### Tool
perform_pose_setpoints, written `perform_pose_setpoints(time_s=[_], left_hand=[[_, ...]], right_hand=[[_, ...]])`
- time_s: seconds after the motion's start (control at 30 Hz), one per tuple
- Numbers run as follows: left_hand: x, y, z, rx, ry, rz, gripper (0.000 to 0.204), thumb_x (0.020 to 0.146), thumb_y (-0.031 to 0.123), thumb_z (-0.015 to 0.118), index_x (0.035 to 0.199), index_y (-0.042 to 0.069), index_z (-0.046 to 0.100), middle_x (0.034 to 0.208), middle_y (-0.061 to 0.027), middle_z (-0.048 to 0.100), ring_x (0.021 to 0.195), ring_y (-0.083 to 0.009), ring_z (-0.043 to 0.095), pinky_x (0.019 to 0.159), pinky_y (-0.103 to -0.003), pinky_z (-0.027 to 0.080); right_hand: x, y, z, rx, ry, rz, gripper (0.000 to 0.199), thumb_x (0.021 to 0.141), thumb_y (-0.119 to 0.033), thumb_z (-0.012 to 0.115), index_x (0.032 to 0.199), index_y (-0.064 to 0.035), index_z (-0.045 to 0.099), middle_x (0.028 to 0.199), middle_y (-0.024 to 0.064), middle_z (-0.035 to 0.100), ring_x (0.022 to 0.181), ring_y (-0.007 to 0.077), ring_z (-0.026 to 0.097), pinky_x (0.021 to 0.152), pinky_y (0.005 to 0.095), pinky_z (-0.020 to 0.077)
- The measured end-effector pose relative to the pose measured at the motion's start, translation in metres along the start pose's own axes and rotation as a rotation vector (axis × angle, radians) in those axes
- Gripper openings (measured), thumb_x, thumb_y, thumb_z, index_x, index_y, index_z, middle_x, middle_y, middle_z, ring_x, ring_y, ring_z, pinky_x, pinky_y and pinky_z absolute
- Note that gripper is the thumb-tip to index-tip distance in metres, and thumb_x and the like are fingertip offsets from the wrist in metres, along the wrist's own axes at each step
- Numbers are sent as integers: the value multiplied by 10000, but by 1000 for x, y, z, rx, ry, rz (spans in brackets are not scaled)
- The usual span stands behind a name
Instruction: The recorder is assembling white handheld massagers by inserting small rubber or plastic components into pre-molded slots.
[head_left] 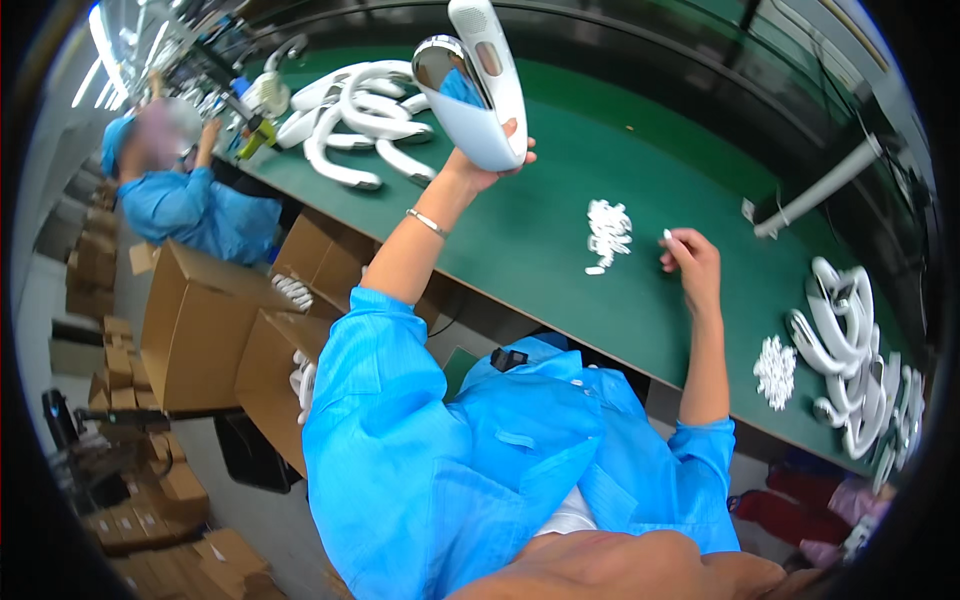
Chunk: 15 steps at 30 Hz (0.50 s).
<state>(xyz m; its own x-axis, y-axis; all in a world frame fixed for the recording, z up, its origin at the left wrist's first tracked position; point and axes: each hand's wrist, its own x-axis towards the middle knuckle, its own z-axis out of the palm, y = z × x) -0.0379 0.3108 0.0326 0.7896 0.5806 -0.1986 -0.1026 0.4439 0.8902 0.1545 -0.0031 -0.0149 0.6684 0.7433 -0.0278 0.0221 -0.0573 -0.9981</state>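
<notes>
My left hand (482, 172) is closed around the lower end of a white neck fan (478, 128), held raised above the far side of the green table. A mirror-like dark panel and a slotted grille show on it. Over the table to the right, my right hand (694, 262) pinches a small white plastic piece (667, 234) between thumb and fingertips. Just left of that hand lies a loose heap of similar small white pieces (608, 232), resting on the table (560, 285).
White curved neck fans (345, 125) are piled at the far left; more (848, 345) lie at the right beside a second heap of white pieces (775, 372). Open cardboard boxes (205, 330) stand left below the table edge. A co-worker in blue (195, 205) sits beyond them. A grey post (825, 185) rises right.
</notes>
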Motion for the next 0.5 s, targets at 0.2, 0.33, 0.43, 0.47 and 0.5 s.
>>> perform_pose_setpoints(time_s=[0.2, 0.33, 0.43, 0.47, 0.5], left_hand=[[-38, -49, 97, 225, 31, -44, 345, 956, 231, 470, 1230, 70, 335, 793, -114, 564, 525, -224, 605, 450, -326, 527], [-56, -95, 135, 155, -165, 10, 566, 807, -66, 494, 1280, 17, 195, 971, -134, 528, 781, -226, 612, 668, -349, 567], [-68, -109, 151, 159, -258, -4, 498, 817, -50, 511, 1256, 4, 284, 980, -118, 547, 810, -198, 605, 713, -317, 547], [-70, -117, 154, 156, -261, -13, 498, 817, -50, 511, 1256, 4, 284, 980, -118, 547, 810, -198, 605, 713, -317, 547], [-71, -126, 157, 53, -246, 8, 408, 841, -17, 524, 1214, -9, 359, 973, -117, 565, 800, -187, 610, 691, -309, 546]], right_hand=[[-18, -29, 10, 423, -111, 52, 130, 873, -67, 587, 958, 25, 621, 810, 79, 638, 677, 110, 603, 609, 230, 517], [-37, -32, 8, 405, -144, 70, 128, 864, -45, 589, 959, 23, 640, 804, 67, 634, 679, 104, 594, 610, 227, 511], [-54, -35, 8, 307, -149, 23, 123, 845, -23, 592, 940, 17, 659, 802, 48, 629, 681, 87, 563, 618, 220, 487], [-59, -36, 8, 306, -142, 30, 123, 845, -23, 592, 940, 17, 659, 802, 48, 629, 681, 87, 563, 618, 220, 487], [-64, -36, 8, 257, -146, 21, 122, 843, -21, 590, 937, 19, 657, 802, 47, 630, 685, 83, 561, 621, 217, 482]])
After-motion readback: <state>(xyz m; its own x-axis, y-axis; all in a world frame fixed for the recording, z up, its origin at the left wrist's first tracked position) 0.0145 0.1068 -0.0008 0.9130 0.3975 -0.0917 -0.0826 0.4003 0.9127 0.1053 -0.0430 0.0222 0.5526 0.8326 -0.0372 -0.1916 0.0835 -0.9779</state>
